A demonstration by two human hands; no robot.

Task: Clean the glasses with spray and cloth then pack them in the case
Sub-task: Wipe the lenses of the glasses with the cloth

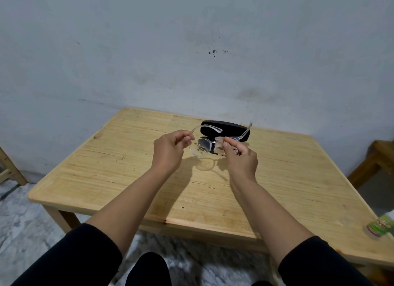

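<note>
Left hand (168,150) pinches the clear-framed glasses (202,148) at the hinge corner, holding them up over the counter (149,179). Your right hand (239,155) is closed on the tan cloth (219,146), pressed against the right-side lens. Wiping step, by my read; the near lens shows dark and orange specks, so it looks undone. Next you would shift the cloth across to that lens, keeping the pinch steady and light on the frame. Black case (226,129) lies shut on the counter just behind. Green-labelled bottle (381,227), probably the spray, is cut off at the frame edge. Cloth hides the lens under it; can't judge how clean.
</note>
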